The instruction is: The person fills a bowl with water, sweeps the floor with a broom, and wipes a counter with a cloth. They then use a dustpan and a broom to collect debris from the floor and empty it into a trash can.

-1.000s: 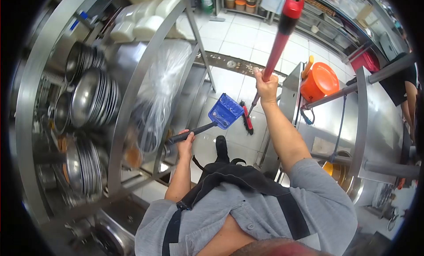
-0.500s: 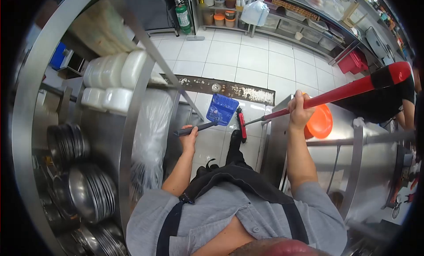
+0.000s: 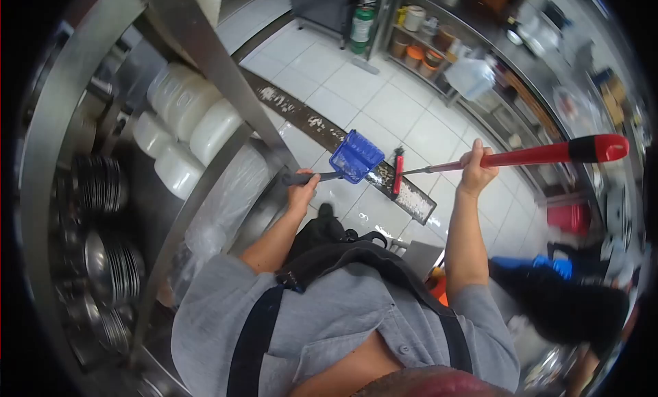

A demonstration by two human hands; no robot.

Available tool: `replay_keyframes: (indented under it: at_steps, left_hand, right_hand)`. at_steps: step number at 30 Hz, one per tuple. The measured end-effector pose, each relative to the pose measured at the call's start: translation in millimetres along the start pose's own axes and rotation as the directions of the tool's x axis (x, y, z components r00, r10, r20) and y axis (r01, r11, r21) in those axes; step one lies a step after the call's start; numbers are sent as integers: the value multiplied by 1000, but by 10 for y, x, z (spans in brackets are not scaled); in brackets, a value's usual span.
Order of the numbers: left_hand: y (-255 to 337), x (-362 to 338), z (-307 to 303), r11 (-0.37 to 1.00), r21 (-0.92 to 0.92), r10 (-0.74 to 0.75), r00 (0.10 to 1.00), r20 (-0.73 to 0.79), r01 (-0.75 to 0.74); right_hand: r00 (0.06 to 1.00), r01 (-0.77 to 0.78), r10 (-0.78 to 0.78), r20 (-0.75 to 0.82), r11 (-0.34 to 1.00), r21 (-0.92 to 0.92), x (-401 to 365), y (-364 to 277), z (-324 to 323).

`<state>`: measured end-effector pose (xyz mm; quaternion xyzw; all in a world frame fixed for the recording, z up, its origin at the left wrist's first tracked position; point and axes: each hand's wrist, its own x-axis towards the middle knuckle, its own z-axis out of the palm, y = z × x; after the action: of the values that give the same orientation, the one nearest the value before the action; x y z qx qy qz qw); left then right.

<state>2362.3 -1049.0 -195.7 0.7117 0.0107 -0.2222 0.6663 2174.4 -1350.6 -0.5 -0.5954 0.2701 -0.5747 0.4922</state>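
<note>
My left hand is closed around the dark handle of a blue dustpan, whose wet-looking pan hangs over the floor drain strip. With my right hand I grip the long red handle of a broom. Its narrow red head is just right of the dustpan, over the drain strip in this view. Pale bits lie scattered along the strip, thickest at its right end.
On the left, a metal rack holds white foam containers and stacked metal bowls. A green fire extinguisher and shelving stand ahead. Another person in dark clothes is at the right.
I have turned and moved forward, closer to the drain strip. The dustpan and broom head have shifted from the tiles before the strip to over it. Both hands keep their grips.
</note>
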Motion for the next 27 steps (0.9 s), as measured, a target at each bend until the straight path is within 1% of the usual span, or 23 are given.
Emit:
replay_keyframes:
  at_steps: [1, 2, 3, 4, 5, 7, 8, 9, 11, 12, 13, 15, 16, 17, 19, 20, 21, 22, 23, 25, 26, 27]
  left_hand:
    - [16, 57, 77, 999, 30, -11, 1000, 0, 11]
    - [-10, 144, 150, 999, 25, -22, 999, -36, 23]
    - [-59, 257, 239, 999, 49, 22, 999, -47, -19]
    - [-98, 391, 332, 995, 74, 67, 996, -51, -63]
    - [-114, 514, 421, 996, 72, 60, 995, -74, -54]
    - [-119, 764, 604, 1000, 13, 24, 992, -124, -22]
    - [-127, 898, 698, 998, -52, 13, 988, -154, -21]
    - [-90, 1002, 781, 998, -55, -2, 984, -177, -8]
    - [3, 1208, 918, 990, -140, -44, 979, -200, 16]
    - [18, 1327, 990, 986, -164, -24, 978, -207, -11]
    - [35, 1456, 1046, 987, -159, -31, 975, -220, -5]
    - [93, 1689, 1158, 987, -155, 2, 974, -225, -38]
    - [115, 1810, 1203, 984, -181, -39, 970, -238, -4]
    - [197, 1893, 1260, 985, -171, -36, 967, -250, -8]
    - [434, 2054, 1399, 971, -238, -93, 964, -251, 31]
    - [519, 2183, 1465, 974, -225, -77, 961, -267, 15]
    - [595, 2293, 1528, 972, -232, -108, 949, -296, 39]
    - [653, 2353, 1566, 969, -240, -143, 934, -327, 65]
    - [675, 2389, 1577, 973, -224, -131, 928, -349, 53]
    - [754, 2611, 1637, 949, -313, -98, 900, -424, -44]
    - [826, 2669, 1644, 944, -328, -117, 898, -424, -32]
    - [958, 2740, 1690, 945, -319, -84, 893, -442, -69]
  right_hand:
    - [999, -17, 17, 40, 1000, 11, 132, 157, 56]
    - [993, -11, 24, 112, 993, -113, 249, 320, 114]
    - [983, 11, 32, 178, 972, -235, 371, 504, 149]
    - [960, -9, 103, 260, 941, -337, 496, 751, 126]
    - [953, -12, 111, 280, 943, -332, 582, 949, 118]
    - [964, -31, 150, 218, 883, -469, 749, 1261, 101]
    - [963, -67, 179, 203, 885, -461, 875, 1293, 105]
    - [959, -107, 212, 188, 884, -455, 998, 1275, 106]
    - [967, -56, 170, 190, 868, -493, 1219, 1240, 107]
    - [972, -85, 176, 157, 883, -461, 1346, 1329, 40]
    - [976, -111, 180, 123, 897, -428, 1456, 1409, -16]
    - [979, -179, 202, 21, 907, -381, 1639, 1388, -21]
    - [983, -173, 185, -8, 903, -393, 1706, 1340, -1]
    - [986, -165, 163, -39, 901, -402, 1761, 1317, 31]
    - [991, -134, 128, -41, 931, -340, 1883, 1417, -23]
    - [992, -121, 121, -18, 950, -286, 1955, 1464, -43]
    - [993, -113, 116, 4, 967, -230, 2039, 1510, -35]
    - [991, -135, 130, -39, 967, -215, 2129, 1555, 12]
    - [988, -152, 148, -34, 969, -194, 2226, 1601, 22]
    - [981, -193, 192, -22, 964, -181, 2506, 1763, 125]
    - [978, -205, 207, -5, 966, -159, 2668, 1897, 169]
    - [979, -202, 204, 2, 972, -121, 2855, 2000, 266]
